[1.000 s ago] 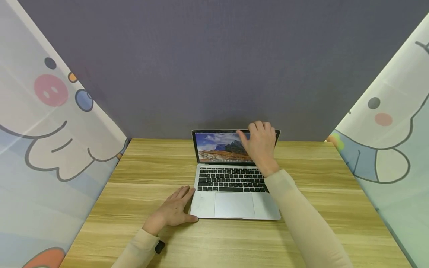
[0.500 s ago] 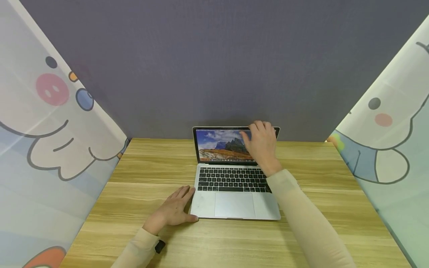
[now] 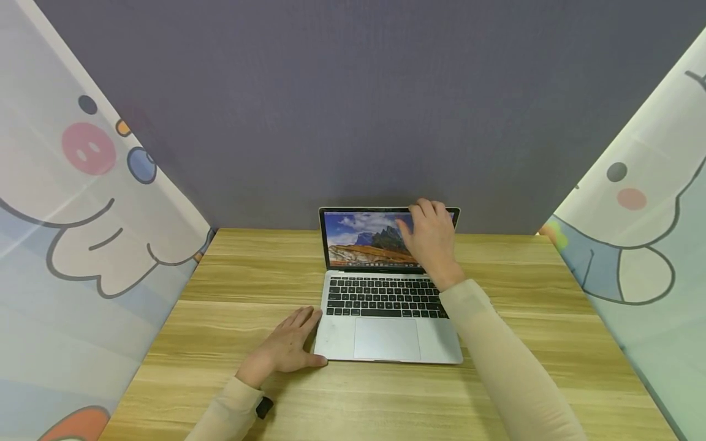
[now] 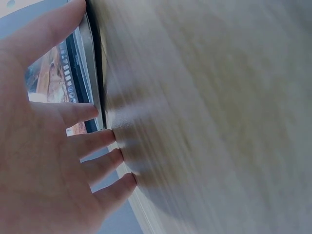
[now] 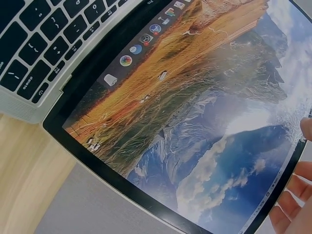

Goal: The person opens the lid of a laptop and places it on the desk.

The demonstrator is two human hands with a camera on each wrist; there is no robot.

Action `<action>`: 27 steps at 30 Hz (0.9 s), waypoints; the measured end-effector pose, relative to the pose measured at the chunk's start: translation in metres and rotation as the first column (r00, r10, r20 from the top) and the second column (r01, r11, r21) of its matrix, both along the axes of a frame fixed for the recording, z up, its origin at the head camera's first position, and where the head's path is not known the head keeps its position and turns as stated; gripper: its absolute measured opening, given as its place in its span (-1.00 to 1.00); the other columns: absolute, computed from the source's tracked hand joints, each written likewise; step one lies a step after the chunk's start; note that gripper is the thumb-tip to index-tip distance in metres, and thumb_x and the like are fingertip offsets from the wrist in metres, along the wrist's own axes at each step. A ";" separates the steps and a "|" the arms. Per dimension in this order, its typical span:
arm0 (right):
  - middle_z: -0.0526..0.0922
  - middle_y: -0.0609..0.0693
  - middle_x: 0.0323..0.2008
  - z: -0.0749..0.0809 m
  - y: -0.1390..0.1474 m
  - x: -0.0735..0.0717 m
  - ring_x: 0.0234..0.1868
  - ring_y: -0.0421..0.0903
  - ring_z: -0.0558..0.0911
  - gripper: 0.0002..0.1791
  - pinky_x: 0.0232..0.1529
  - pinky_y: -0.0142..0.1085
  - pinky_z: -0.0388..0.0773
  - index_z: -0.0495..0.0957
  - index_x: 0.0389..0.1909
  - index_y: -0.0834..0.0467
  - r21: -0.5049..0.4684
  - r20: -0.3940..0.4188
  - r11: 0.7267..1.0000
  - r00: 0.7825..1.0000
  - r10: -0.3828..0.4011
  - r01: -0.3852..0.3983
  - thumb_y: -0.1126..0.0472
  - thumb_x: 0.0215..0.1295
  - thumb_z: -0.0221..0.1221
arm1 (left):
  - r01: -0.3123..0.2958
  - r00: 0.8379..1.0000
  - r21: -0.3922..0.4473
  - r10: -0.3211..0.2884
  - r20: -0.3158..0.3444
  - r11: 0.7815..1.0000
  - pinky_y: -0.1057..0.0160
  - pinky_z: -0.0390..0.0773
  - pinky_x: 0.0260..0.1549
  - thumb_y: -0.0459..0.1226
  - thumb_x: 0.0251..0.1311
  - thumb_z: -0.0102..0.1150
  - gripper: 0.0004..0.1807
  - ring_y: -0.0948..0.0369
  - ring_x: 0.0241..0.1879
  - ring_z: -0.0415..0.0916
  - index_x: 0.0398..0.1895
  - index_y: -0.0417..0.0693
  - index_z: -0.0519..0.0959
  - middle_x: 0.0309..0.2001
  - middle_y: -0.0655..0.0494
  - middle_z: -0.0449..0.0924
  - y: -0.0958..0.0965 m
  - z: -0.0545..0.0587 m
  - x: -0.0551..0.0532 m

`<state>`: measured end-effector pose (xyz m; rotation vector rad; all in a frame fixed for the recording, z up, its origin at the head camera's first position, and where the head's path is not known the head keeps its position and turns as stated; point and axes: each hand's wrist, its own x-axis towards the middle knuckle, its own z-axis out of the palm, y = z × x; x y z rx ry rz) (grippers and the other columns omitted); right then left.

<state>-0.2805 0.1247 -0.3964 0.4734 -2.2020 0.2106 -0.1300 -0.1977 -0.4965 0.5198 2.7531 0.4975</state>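
Note:
A silver laptop [image 3: 386,340] stands unfolded on the wooden table, its lit screen [image 3: 364,236] showing a mountain picture. My right hand [image 3: 432,242] is at the top edge of the screen near its right corner. Its fingers hook over the edge behind the lid, and the thumb [image 5: 305,127] lies on the front side in the right wrist view. Beside the laptop's left edge, my left hand [image 3: 287,344] rests with spread fingers on the table. Its thumb [image 4: 63,24] and index finger touch the base's edge. The right forearm hides part of the keyboard [image 3: 383,296].
The wooden table [image 3: 242,269] extends on both sides of the laptop. A dark grey partition [image 3: 353,110] rises close behind the screen. Cartoon-printed panels [image 3: 105,239] stand at left and right. A small black object [image 3: 264,407] sits at the left wrist.
The screen has tilted farther back, mostly in the first half second, with my right hand at its top edge. My left hand has stayed in place beside the base.

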 end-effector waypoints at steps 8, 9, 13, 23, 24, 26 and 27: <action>0.61 0.26 0.05 -0.002 0.001 0.000 0.08 0.25 0.52 -0.45 0.14 0.05 0.52 0.61 0.06 0.35 0.028 0.088 1.000 0.996 -0.010 0.008 -0.04 0.31 0.36 | -0.007 1.000 -0.008 0.007 0.000 1.000 -0.27 0.09 0.43 0.26 0.10 0.36 0.14 -0.22 0.55 -0.05 0.60 -0.13 0.12 0.57 -0.25 0.04 0.001 -0.001 -0.001; 0.60 0.26 0.06 -0.002 0.001 -0.001 0.09 0.25 0.52 -0.44 0.15 0.05 0.50 0.60 0.08 0.36 0.033 0.098 0.999 0.995 -0.011 0.008 -0.04 0.32 0.35 | -0.007 1.000 -0.009 0.007 0.001 1.000 -0.27 0.09 0.43 0.26 0.10 0.36 0.14 -0.22 0.55 -0.05 0.60 -0.13 0.12 0.57 -0.25 0.04 0.000 -0.001 0.000; 0.58 0.28 0.08 -0.002 0.000 -0.002 0.11 0.25 0.49 -0.42 0.20 0.04 0.46 0.58 0.12 0.38 0.056 0.115 0.998 0.993 -0.009 0.003 -0.03 0.35 0.31 | -0.007 1.000 -0.011 0.007 0.002 1.000 -0.26 0.09 0.43 0.26 0.09 0.36 0.15 -0.22 0.54 -0.04 0.60 -0.14 0.12 0.56 -0.26 0.05 0.000 0.001 0.000; 0.55 0.28 0.11 -0.001 0.000 -0.005 0.15 0.24 0.46 -0.39 0.25 0.03 0.43 0.54 0.19 0.39 0.105 0.158 0.994 0.987 -0.027 0.011 -0.04 0.39 0.27 | -0.002 1.000 -0.004 0.002 0.000 1.000 -0.26 0.08 0.44 0.25 0.10 0.35 0.14 -0.22 0.55 -0.05 0.60 -0.15 0.11 0.56 -0.26 0.04 -0.002 0.001 0.000; 0.54 0.27 0.12 -0.001 0.000 -0.005 0.16 0.24 0.46 -0.38 0.26 0.02 0.43 0.53 0.21 0.38 0.108 0.173 0.994 0.984 -0.033 0.014 -0.05 0.39 0.27 | -0.001 1.000 0.001 0.001 -0.001 1.000 -0.26 0.09 0.44 0.25 0.11 0.35 0.14 -0.22 0.55 -0.05 0.60 -0.15 0.11 0.56 -0.27 0.04 -0.002 0.001 0.000; 0.52 0.27 0.16 0.000 0.000 -0.006 0.20 0.23 0.44 -0.37 0.29 0.02 0.40 0.50 0.25 0.38 0.113 0.213 0.993 0.976 -0.043 0.020 -0.05 0.41 0.25 | 0.000 1.000 0.008 0.000 -0.003 1.000 -0.27 0.09 0.43 0.25 0.10 0.36 0.14 -0.23 0.54 -0.04 0.59 -0.17 0.12 0.56 -0.28 0.04 -0.002 0.000 0.000; 0.50 0.26 0.18 0.000 0.000 -0.006 0.22 0.23 0.43 -0.35 0.31 0.02 0.39 0.49 0.27 0.37 0.116 0.234 0.993 0.971 -0.051 0.024 -0.06 0.41 0.24 | 0.000 1.000 0.007 0.000 0.000 1.000 -0.27 0.09 0.43 0.24 0.10 0.36 0.14 -0.23 0.54 -0.04 0.60 -0.16 0.12 0.56 -0.28 0.04 -0.002 0.000 0.000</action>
